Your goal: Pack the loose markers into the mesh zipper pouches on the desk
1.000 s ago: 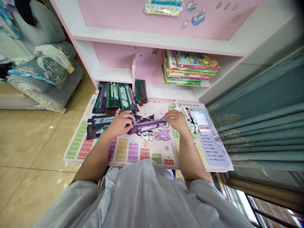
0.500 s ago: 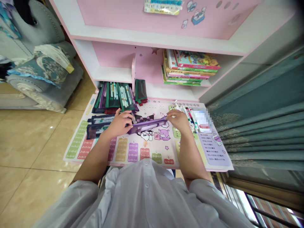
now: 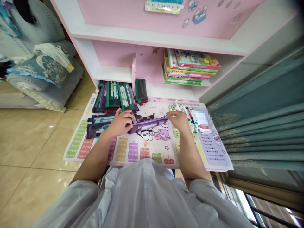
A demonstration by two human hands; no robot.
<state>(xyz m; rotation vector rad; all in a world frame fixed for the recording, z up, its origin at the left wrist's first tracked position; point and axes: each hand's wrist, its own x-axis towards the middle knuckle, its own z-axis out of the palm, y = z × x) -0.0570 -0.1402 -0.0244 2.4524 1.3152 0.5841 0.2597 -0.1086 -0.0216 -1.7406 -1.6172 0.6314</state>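
Note:
A purple mesh pencil pouch [image 3: 148, 124] with a pale pen inside stretches between both hands above the printed desk mat [image 3: 152, 144]. My left hand [image 3: 120, 123] pinches its left end between thumb and fingertips, the other fingers spread. At the opposite end, my right hand [image 3: 178, 120] is closed on the pouch's upper corner, by the zipper edge. Dark blue pouches with pens [image 3: 101, 119] lie beside and partly behind my left hand. Just beyond my right hand is a row of loose marker pens [image 3: 190, 117].
Filled green and purple pouches [image 3: 116, 95] lie at the desk's back left, near a dark green pouch [image 3: 141, 90] leaning by the divider. Stacked books [image 3: 190, 68] occupy the shelf. A phone [image 3: 202, 120] lies right of the markers. A curtain [image 3: 263, 120] hangs at right.
Both hands stay almost in place on the purple pouch. Its left part looks slightly shifted and the pen inside is less visible; the camera view has moved very little.

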